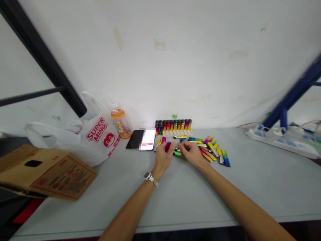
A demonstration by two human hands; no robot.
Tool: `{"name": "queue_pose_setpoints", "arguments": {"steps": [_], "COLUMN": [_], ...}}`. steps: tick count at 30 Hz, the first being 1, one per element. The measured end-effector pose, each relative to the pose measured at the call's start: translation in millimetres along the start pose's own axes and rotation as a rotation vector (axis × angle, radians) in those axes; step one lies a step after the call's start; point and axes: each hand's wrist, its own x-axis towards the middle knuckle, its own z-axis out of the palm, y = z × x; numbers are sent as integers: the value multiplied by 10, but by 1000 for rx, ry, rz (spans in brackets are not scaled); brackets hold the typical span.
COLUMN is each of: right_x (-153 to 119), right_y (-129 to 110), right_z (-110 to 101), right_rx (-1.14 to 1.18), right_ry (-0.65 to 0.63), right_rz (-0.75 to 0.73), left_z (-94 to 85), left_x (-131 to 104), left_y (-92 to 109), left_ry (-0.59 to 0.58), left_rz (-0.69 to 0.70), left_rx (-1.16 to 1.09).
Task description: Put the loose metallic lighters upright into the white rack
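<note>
My left hand (163,155), with a watch (150,177) on its wrist, is closed around a dark magenta lighter (168,146). Just to its right, my right hand (192,153) has its fingers pinched together; anything between them is too small to make out. Shiny lighters in several colours (212,147) lie loose around my right hand, some partly hidden under it. A green lighter (178,154) lies between the two hands. Behind them, a white holder (173,133) carries rows of upright lighters (175,125), with open holes showing along its front.
Left of the hands are a tablet-like device (134,139) with a partly lit screen, an orange drink bottle (121,122), a white plastic bag (94,140) and a cardboard box (57,174). A white power strip (281,142) lies at the right. A wall closes off the back of the table (190,197).
</note>
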Motion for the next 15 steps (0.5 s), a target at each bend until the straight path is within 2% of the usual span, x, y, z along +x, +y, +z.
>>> {"name": "queue_pose_setpoints", "arguments": {"steps": [3, 15], "right_x": [2, -1], "right_y": [-2, -2], "right_z": [2, 6], "right_rx": [5, 15], "right_ry": [-12, -31], "right_rz": [-2, 1], "left_z": [9, 9], "left_x": [33, 36], "left_y": [-1, 30], "left_ry": [23, -21], "left_rz": [-20, -29], "left_rx": [50, 63]}}
